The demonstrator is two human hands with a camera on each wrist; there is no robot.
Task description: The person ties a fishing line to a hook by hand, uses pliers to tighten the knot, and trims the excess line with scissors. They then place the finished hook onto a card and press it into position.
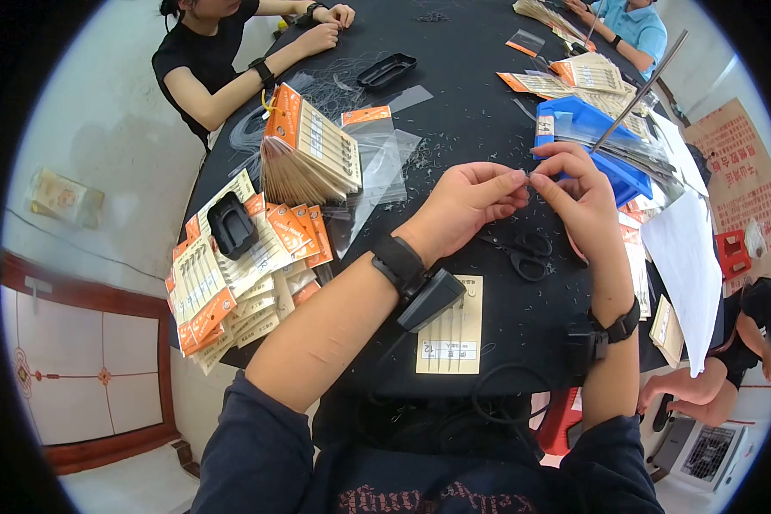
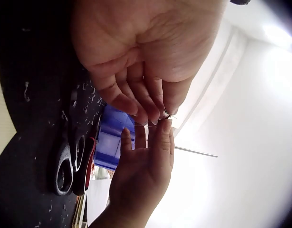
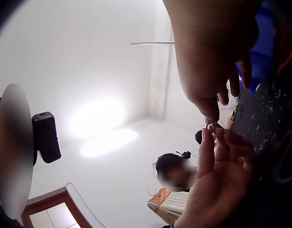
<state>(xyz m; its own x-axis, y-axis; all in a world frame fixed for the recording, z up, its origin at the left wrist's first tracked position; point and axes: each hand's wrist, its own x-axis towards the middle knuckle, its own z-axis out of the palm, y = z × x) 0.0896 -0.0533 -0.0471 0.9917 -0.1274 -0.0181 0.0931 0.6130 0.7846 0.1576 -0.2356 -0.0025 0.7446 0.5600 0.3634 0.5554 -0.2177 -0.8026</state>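
In the head view, my left hand (image 1: 471, 206) and right hand (image 1: 578, 190) meet fingertip to fingertip above the black table. Between thumb and finger the left hand pinches a tiny dark hook-like piece (image 3: 209, 127). A fine thread or line shows beside it in the left wrist view. My right thumb and forefinger pinch at the same piece from the other side, the remaining fingers spread loosely. Fingertips partly hide it. Black-handled scissors (image 1: 527, 257) lie beneath the hands. Nearer me is a cream card (image 1: 467, 343) with several thin lines fixed along it.
Left of my arm, packs of orange-topped cards (image 1: 201, 287) lie piled under a small black tray (image 1: 232, 224). A thick bundle of cards (image 1: 313, 146) stands beyond. At the right are a blue bin (image 1: 630, 176) and white paper (image 1: 685, 257). Several people sit around.
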